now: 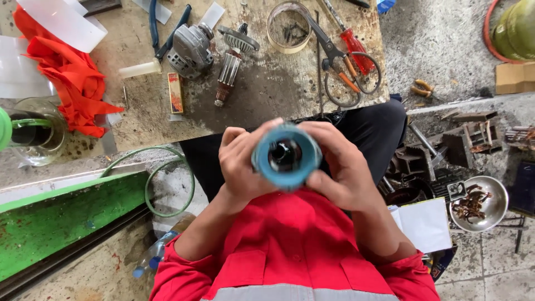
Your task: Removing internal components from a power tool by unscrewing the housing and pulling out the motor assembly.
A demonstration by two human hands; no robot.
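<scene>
Head view, looking straight down: both forearms rise from the red work shirt [290, 251] at 6 o'clock and converge at frame centre, elbows out, wrists bent inward.

The left hand [242, 167] sits at 9 o'clock of the blue cylindrical housing [286, 156]. Its fingers are curled and pressed against the housing wall, with the thumb lying along the near side. The right hand [343, 170] sits at 3 o'clock of the housing, fingers wrapped over the far rim and palm closed against the wall. Both hands clamp the housing between them. The housing is held end-on toward the camera, above the lap and just short of the workbench [262, 95] edge, which lies at 12 o'clock.

On the workbench, from larger to smaller: an orange cloth [72, 78] at 10 o'clock, a grey motor casing [192, 50] at 11 o'clock, scissors with orange handles [343, 75] at 1 o'clock, and an armature [228, 69] just right of the casing. A metal bowl [479, 203] rests on the floor at 3 o'clock.

Limits of view: the housing's length is foreshortened, so its body behind the rim is hidden. Its dark bore is blurred, and the contents cannot be made out. Fingertips on the underside are concealed. The contents of the bowl are too small to identify.
</scene>
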